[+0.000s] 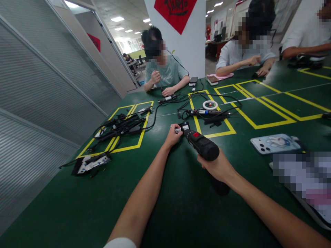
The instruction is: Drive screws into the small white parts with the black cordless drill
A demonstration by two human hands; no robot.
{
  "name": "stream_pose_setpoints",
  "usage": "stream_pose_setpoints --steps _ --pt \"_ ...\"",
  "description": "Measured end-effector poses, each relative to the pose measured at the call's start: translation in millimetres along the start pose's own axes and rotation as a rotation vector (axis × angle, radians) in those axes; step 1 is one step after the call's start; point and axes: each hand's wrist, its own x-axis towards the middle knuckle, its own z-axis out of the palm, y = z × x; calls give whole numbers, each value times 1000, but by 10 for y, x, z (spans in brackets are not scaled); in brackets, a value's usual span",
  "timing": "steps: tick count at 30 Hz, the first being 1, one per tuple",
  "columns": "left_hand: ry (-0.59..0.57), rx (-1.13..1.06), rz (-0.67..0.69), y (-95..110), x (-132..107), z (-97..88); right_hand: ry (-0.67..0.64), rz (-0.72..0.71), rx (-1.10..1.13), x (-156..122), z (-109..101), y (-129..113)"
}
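My right hand [216, 165] is wrapped round the grip of a black cordless drill [203, 144] with a red switch on top. The drill points away from me, its front end close to my left hand [174, 134]. The fingers of that hand are closed on a small black part with a white label [184, 126], held low over the green table. The tip of the drill reaches this part, but I cannot tell whether it touches.
Black cables and adapters [124, 125] lie heaped at left, beside opened packaging [93, 162]. Beyond my hands are a soldering iron [207, 112] and a white ring [210, 105]. At right rests a phone [276, 143]. Several people sit across the table [165, 210].
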Motion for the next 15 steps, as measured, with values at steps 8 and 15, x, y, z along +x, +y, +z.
stream_pose_setpoints --steps 8,15 --pt "1 -11 15 -16 2 0 19 -2 -12 5 5 -3" --pt "-2 -9 5 -13 -3 2 9 -4 6 6 7 6"
